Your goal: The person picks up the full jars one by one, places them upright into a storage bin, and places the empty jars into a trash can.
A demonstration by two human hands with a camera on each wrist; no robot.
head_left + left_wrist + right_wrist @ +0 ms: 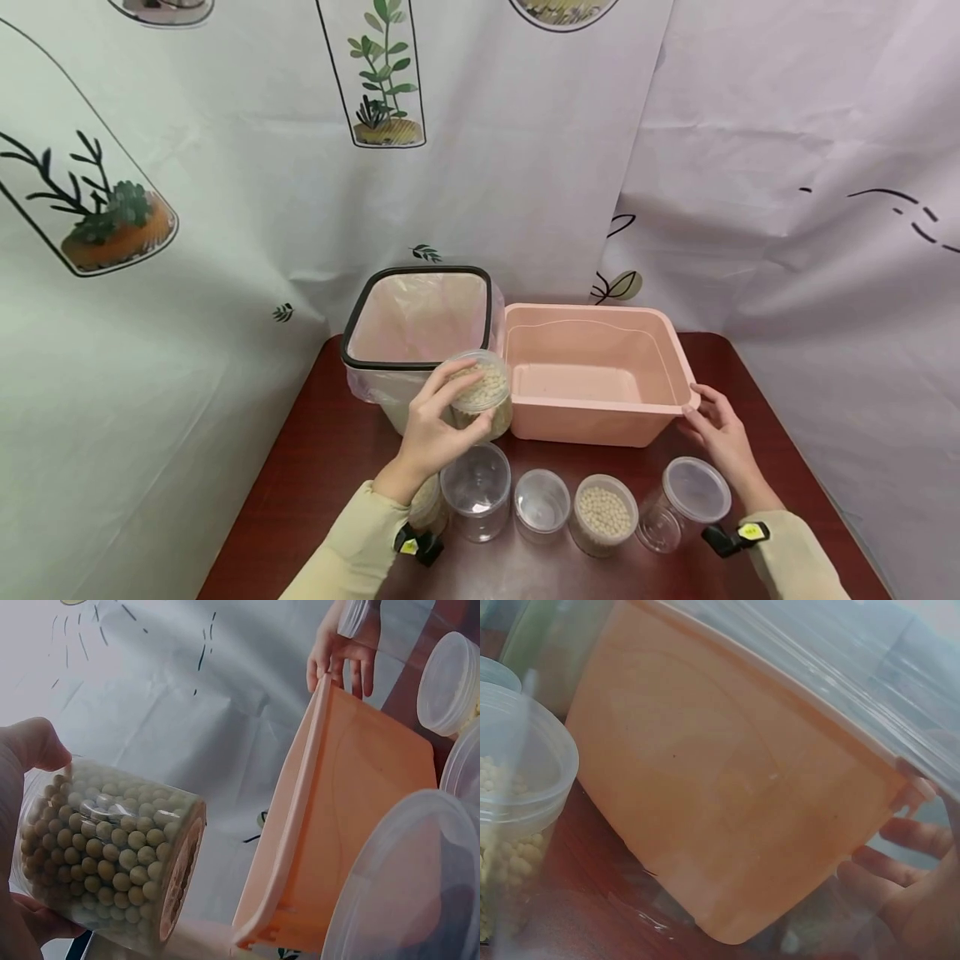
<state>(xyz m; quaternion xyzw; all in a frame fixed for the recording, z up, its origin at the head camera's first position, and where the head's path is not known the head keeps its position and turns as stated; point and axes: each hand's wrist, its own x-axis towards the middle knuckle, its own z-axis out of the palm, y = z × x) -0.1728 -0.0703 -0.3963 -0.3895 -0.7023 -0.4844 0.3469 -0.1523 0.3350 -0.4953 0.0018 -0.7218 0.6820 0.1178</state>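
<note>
The head camera looks forward and down over the tabletop (318, 471) to the cloth (487, 200) behind. The left wrist camera, its picture tilted, looks closely at a jar (112, 855) and past it to the basin (360, 772); the right wrist camera faces the basin's outer side, nearby. All three share it.

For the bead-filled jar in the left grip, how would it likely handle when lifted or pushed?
The jar is probably fairly heavy for its size, since round beads fill most of it. Its smooth, clear wall could be slippery. Being cylindrical, it might well roll if laid on its side.
</note>
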